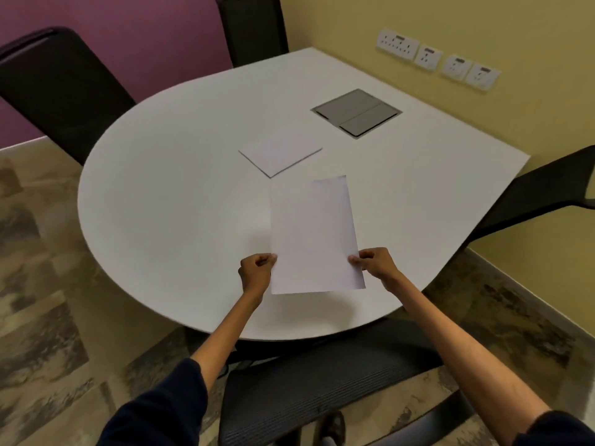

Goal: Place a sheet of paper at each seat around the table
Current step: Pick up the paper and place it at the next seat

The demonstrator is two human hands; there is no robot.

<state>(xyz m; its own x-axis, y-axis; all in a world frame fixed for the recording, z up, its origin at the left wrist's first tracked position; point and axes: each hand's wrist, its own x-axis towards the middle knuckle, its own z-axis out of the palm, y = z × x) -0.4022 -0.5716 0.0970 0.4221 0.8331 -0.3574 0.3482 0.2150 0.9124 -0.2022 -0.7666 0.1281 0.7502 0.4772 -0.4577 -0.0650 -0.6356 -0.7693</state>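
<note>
White table [161, 204]: one stack [280, 152]; left hand [256, 273], right hand [375, 265] grip one sheet [314, 236].

Both hands are on one sheet of paper [314, 235] over the near edge of the white bench [167, 201]: left hand [256, 273] pinching its left edge, right hand [375, 265] pinching the right. Just beyond it, a stack of paper [280, 152] lies mid-bench. Black chairs: one at the left [61, 88], one at the far side [254, 30], one at the right [531, 194], one nearest [322, 381].
</note>
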